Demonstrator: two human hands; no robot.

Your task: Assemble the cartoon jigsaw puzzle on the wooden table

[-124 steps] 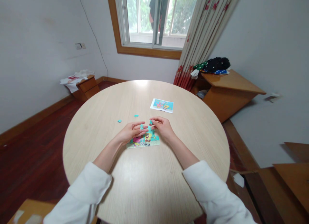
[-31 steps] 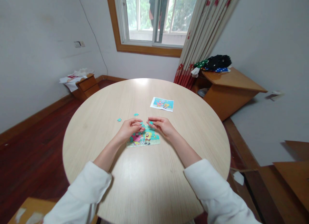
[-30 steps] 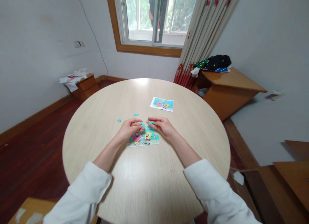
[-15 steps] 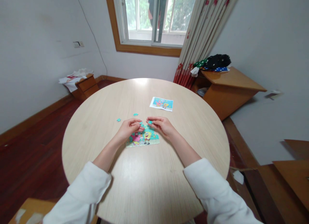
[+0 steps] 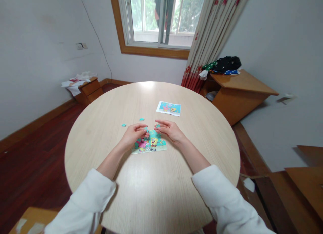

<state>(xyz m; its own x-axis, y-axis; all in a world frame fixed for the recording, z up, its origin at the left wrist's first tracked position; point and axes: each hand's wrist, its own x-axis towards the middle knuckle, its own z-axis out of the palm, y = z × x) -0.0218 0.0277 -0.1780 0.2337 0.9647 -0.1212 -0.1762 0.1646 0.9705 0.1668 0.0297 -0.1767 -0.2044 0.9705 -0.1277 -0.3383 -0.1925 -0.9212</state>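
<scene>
A partly assembled jigsaw puzzle (image 5: 153,144) with a yellow and a pink cartoon figure lies in front of me. Over its upper left part, my left hand (image 5: 136,132) pinches a small teal puzzle piece (image 5: 146,129). At the upper right edge, my right hand (image 5: 170,129) holds another teal piece (image 5: 158,125) between thumb and fingers. My fingers and the left hand hide some of the puzzle's top and left side. Two loose pieces rest beyond my left hand: one teal piece (image 5: 124,125) to the left and one piece (image 5: 141,119) farther back.
A printed reference picture (image 5: 168,108) lies on the round wooden table (image 5: 151,187), behind my right hand. To the right, a tilted wooden cabinet (image 5: 242,86) carries dark cloth. A small drawer unit (image 5: 91,91) stands on the left, and a curtain (image 5: 207,39) hangs beside the window.
My right hand has turned slightly, and the piece in it has shifted a little upward and right. The left hand has barely moved, still pinching its piece.
</scene>
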